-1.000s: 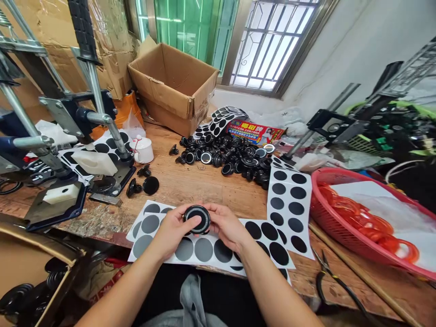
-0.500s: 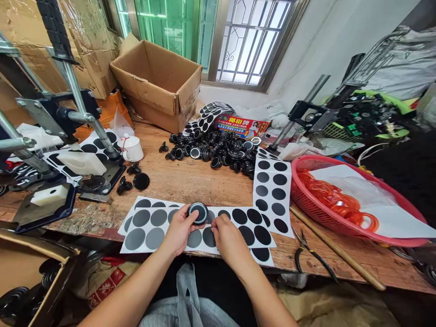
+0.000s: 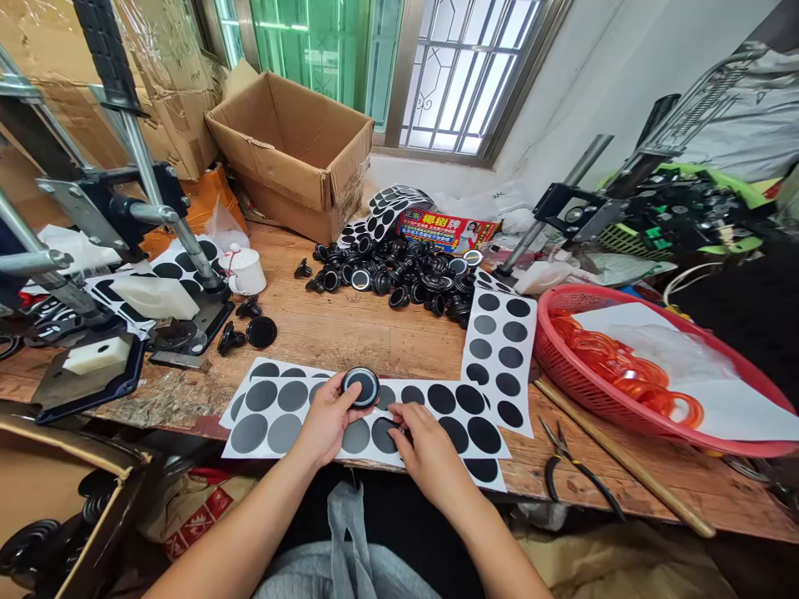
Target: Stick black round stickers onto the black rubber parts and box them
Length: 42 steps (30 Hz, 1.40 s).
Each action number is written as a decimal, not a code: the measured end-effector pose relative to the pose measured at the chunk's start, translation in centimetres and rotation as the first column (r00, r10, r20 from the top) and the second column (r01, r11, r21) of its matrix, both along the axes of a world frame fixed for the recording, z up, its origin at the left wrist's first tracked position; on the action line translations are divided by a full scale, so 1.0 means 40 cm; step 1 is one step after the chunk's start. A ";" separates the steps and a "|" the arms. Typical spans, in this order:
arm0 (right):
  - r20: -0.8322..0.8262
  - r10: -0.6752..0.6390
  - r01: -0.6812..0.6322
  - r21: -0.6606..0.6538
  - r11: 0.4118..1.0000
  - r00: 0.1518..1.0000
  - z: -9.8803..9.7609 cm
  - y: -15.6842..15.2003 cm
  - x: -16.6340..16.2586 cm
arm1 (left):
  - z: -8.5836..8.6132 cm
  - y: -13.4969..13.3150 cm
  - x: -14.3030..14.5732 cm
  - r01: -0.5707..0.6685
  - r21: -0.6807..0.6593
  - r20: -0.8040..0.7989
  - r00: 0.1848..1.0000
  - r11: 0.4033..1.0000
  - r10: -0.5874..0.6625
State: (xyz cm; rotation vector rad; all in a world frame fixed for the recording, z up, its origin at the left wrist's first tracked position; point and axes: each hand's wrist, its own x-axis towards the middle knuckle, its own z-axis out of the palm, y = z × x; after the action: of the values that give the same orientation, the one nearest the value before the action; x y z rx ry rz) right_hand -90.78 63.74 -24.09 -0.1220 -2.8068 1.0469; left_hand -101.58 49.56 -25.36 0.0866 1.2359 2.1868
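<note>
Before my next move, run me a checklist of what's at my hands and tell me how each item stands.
1. Left hand holding the round black part: ok.
2. Ringed face of the part in view: ok, though the thumb covers some of it.
3. Right hand at the front dotted sheet: ok.
4. Black dot by its fingertips lifted: cannot tell.
5. Dotted sheets set apart: not ok, they overlap.
6. Pliers clear of both hands: ok.
</note>
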 end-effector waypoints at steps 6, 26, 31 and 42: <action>0.050 0.096 -0.046 -0.612 0.789 0.994 0.045 0.090 0.031 | 0.006 -0.003 -0.001 0.006 0.001 -0.002 1.000 1.000 -0.006; 0.174 -0.309 0.247 -0.945 0.215 0.935 0.155 -0.083 -0.073 | 0.141 -0.065 0.078 0.034 0.074 -0.024 0.999 0.997 -0.032; 0.172 -0.321 0.250 -0.943 0.219 0.931 0.156 -0.089 -0.076 | 0.147 -0.065 0.084 0.031 0.061 -0.018 0.999 0.998 -0.030; 0.160 -0.339 0.244 -0.944 0.221 0.927 0.146 -0.096 -0.078 | 0.144 -0.066 0.087 0.007 0.039 -0.034 0.999 0.999 -0.006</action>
State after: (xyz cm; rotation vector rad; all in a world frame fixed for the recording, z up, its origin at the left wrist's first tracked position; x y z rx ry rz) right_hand -93.90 59.89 -18.25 -0.6808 -1.4812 2.3658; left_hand -98.11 46.91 -19.59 0.1444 1.2105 2.2123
